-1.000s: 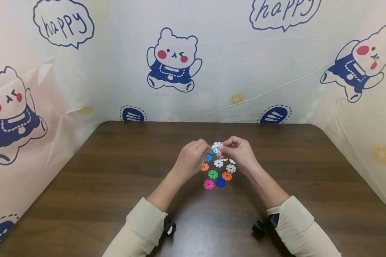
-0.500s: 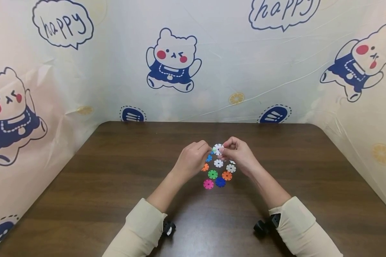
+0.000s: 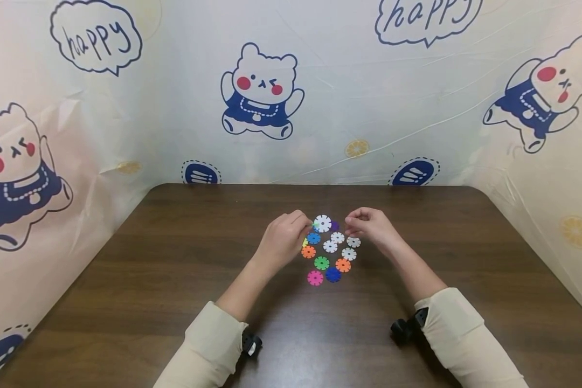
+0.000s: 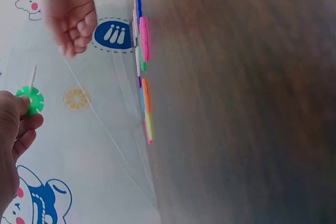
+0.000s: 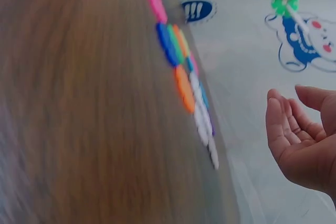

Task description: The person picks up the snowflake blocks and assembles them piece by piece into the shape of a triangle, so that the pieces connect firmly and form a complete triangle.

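Note:
My left hand [image 3: 283, 237] pinches a green notched disc [image 4: 34, 100] between thumb and fingers, above the table. Joined edge-on to the green disc is a white notched disc [image 3: 322, 223], which juts out to the right of the fingers. Apart from both, my right hand [image 3: 372, 226] hovers to the right with its fingers loosely bent and nothing in them, as the right wrist view confirms. Under and between the hands several loose discs lie flat, among them a blue disc [image 3: 313, 238], an orange disc [image 3: 343, 265], a green disc [image 3: 321, 263] and a pink disc [image 3: 315, 278].
The discs lie on a brown wooden table [image 3: 174, 280]. Behind it and at the sides hangs a pale sheet [image 3: 330, 108] printed with bears. A small black camera [image 3: 251, 345] sits on each sleeve cuff.
My right hand has let go of the white disc and moved right. The white disc stays joined to the green one in my left hand, which has shifted slightly left.

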Demonstrator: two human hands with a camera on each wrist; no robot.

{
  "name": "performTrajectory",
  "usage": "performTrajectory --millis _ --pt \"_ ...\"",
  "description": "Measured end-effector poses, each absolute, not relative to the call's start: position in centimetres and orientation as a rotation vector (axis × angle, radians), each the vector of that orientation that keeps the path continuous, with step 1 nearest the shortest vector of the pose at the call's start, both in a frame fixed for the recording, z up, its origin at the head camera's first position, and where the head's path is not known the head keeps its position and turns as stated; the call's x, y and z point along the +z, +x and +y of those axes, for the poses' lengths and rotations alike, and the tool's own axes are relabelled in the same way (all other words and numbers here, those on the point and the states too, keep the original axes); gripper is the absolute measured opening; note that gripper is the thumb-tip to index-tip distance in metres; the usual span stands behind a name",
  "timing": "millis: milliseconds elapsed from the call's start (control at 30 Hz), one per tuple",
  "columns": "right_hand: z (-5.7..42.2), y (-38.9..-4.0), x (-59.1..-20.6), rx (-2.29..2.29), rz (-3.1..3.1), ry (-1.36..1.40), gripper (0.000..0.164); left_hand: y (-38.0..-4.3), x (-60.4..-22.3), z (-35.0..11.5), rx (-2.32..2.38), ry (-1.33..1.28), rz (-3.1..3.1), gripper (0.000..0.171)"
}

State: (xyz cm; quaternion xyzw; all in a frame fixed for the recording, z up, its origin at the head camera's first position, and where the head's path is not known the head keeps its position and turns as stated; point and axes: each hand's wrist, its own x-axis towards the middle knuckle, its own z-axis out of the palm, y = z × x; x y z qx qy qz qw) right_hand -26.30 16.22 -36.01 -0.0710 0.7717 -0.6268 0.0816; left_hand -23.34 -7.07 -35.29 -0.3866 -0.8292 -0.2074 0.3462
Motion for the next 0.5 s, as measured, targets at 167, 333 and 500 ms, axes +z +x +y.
performTrajectory --millis 167,333,500 --pt "17.1 -27.1 -36.4 -1.686 2.439 -0.177 0.031 -23.3 -35.2 -7.0 -0.541 -0.999 -2.155 0.015" --pt "17.7 -27.9 -36.8 -1.445 2.508 -0.161 0.034 -23.3 -35.2 -7.1 -0.554 -0.999 -2.156 0.015" --pt "18.1 -28.6 -37.4 -1.23 2.584 -0.228 0.035 -23.3 -35.2 -7.2 -0.567 -0.996 -2.161 0.015"
